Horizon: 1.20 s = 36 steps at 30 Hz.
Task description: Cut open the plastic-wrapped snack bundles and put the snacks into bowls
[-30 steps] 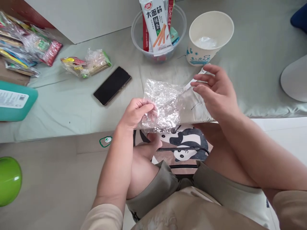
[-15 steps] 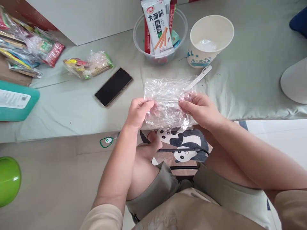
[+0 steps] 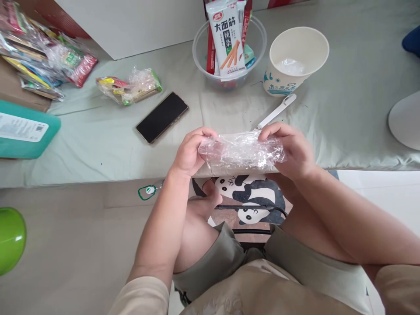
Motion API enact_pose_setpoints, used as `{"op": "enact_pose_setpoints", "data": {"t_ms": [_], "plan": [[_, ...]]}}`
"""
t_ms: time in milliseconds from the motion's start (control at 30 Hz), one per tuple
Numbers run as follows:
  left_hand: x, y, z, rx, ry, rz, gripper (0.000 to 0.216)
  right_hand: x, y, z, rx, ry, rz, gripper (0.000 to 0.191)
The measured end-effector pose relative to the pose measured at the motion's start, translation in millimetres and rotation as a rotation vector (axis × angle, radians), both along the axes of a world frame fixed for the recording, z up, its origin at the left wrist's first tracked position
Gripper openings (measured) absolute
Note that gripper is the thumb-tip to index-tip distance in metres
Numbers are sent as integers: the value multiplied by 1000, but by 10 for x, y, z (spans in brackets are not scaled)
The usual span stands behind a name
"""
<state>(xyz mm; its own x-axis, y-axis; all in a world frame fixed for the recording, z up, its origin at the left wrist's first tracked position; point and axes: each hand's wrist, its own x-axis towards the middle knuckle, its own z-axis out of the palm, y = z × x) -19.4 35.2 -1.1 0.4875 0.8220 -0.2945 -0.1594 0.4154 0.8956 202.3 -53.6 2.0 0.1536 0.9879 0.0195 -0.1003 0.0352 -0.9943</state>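
A crinkled sheet of clear plastic wrap [image 3: 241, 148] is stretched between my two hands, folded into a long strip just above the front edge of the cloth-covered surface. My left hand [image 3: 193, 151] grips its left end, fingers curled around it. At the other end, my right hand [image 3: 290, 148] pinches the wrap between thumb and fingers. Just behind the wrap lies a white-handled folding knife [image 3: 277, 111]; its near end is partly hidden by the plastic. Beyond it stands a paper tub [image 3: 272, 72] with a small piece of clear plastic [image 3: 291, 66] inside.
A clear plastic bowl [image 3: 197, 57] holds snack packets [image 3: 229, 43]. Left of it lie a black phone [image 3: 162, 117], a wrapped bundle [image 3: 131, 87], a heap of packets [image 3: 62, 57] and a teal container [image 3: 29, 148]. A white cylinder [image 3: 407, 120] stands at right; a green bin [image 3: 11, 240] is on the floor.
The plastic wrap has gone from a spread, roughly square sheet to a narrower folded strip. My right hand has shifted right, and its fingers have turned around the wrap. The view has moved slightly.
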Motion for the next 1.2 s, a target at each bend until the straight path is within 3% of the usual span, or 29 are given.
{"op": "enact_pose_setpoints", "data": {"t_ms": [100, 233, 300, 400, 467, 567, 633, 700, 767, 800, 833, 900, 1000, 1100, 1200], "plan": [[-25, 17, -8, -14, -1, -53, 29, 22, -5, -21, 107, -178, 8, 44], [-45, -2, -48, 75, 70, -39, 25, 83, 11, -67, 133, -447, 44, 21], [-51, -21, -77, 138, 101, -53, 32, 137, 31, -70, 108, -397, -14, 25], [-54, -54, -112, 267, 175, -151, 39, 190, 55, -38, 17, -136, -70, 36], [-46, -71, -130, 359, 227, -226, 42, 164, 51, 1, -52, -50, 24, 40], [-22, -74, -157, 512, 276, -244, 47, 37, 15, 63, -223, -207, 278, 46], [-4, -73, -165, 688, 320, -123, 49, -53, -13, 95, -336, -374, 399, 31], [17, -94, -145, 949, 410, 145, 46, -110, -31, 110, -388, -468, 421, 17], [44, -155, -89, 1204, 493, 386, 36, -129, -35, 105, -378, -476, 385, 15], [59, -199, -52, 1290, 509, 410, 30, -129, -33, 95, -351, -463, 369, 16], [76, -247, -13, 1322, 523, 336, 24, -128, -30, 83, -309, -446, 365, 16], [106, -335, 56, 1247, 538, 109, 19, -130, -22, 54, -174, -390, 381, 16], [129, -396, 105, 875, 507, -169, 33, -150, -13, 15, 83, -297, 400, 17], [131, -371, 97, 558, 450, -209, 36, -154, -9, -11, 226, -349, 398, 19], [136, -317, 89, 442, 428, -141, 29, -114, -4, -34, 250, -513, 157, 23]]}}
